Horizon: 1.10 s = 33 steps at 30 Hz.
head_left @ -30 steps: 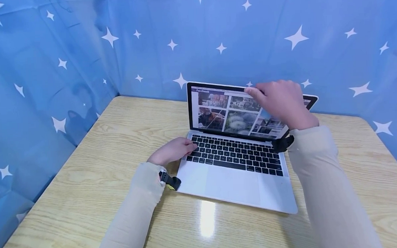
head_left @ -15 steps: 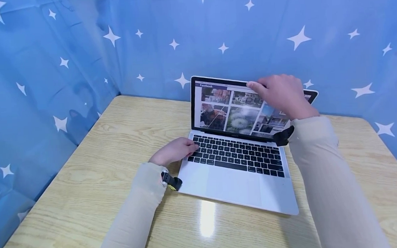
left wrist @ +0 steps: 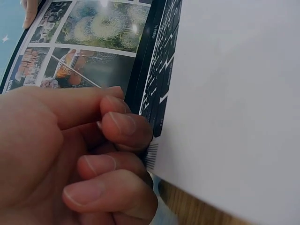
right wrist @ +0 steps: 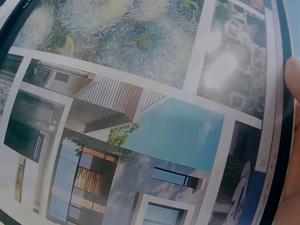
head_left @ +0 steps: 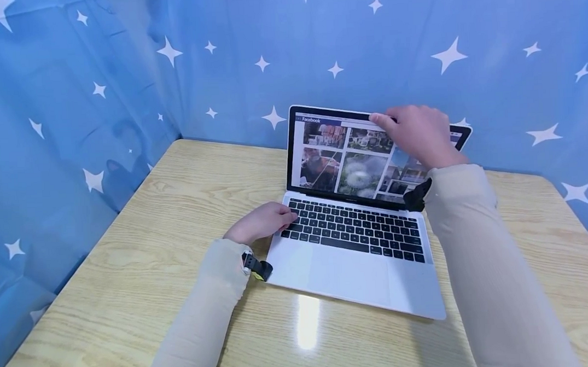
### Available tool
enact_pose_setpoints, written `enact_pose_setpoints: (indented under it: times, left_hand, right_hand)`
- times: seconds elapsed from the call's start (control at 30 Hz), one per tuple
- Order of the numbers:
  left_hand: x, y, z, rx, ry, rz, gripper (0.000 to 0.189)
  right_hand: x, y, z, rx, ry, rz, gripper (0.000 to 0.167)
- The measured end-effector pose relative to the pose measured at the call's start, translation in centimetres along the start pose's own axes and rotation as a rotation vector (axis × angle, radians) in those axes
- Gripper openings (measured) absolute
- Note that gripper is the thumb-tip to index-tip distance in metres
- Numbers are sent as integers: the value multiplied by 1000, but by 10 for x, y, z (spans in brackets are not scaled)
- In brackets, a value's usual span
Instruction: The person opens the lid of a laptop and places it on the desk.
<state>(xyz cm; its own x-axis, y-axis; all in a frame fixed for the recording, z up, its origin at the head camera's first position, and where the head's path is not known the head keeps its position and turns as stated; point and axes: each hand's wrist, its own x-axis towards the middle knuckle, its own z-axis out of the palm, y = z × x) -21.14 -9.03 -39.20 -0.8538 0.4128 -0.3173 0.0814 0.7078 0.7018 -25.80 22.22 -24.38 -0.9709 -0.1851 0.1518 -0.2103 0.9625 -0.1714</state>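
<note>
A silver laptop (head_left: 349, 274) with black keys stands on the wooden table, its lid raised. Photo tiles under a "Facebook" heading fill the screen (head_left: 318, 169). At the left edge of the base, beside the keyboard (head_left: 350, 227), my left hand (head_left: 263, 220) grips the laptop, thumb on top. In the left wrist view the fingers (left wrist: 119, 126) are curled at that corner. My right hand (head_left: 422, 131) holds the top edge of the lid right of its middle, thumb on the screen side; its other fingers are hidden behind the lid.
The pale wooden table (head_left: 177, 210) extends to both sides of the laptop. A blue curtain (head_left: 298, 46) with white stars hangs behind it and along the left. Black straps (head_left: 258, 266) sit at both wrists. Light glares off the table's front.
The lid has tilted further up and back, with my right hand rising along with it. My left hand keeps its place on the base. The view has shifted slightly.
</note>
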Motion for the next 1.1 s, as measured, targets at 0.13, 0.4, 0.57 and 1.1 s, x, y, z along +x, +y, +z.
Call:
enact_pose_setpoints:
  times: [0.13, 0.4, 0.57, 1.1]
  left_hand:
    - [0, 0, 1, 21, 11, 10, 42]
    - [-2, 2, 3, 43, 23, 21, 39]
    - [20, -15, 10, 35, 11, 23, 41]
    - [7, -4, 5, 57, 26, -5, 39]
  right_hand:
    - [7, 2, -1, 5, -34, 13, 66]
    - [13, 8, 1, 19, -74, 27, 72]
    - [16, 14, 0, 9, -65, 26, 72]
    - [25, 9, 15, 24, 26, 19, 61]
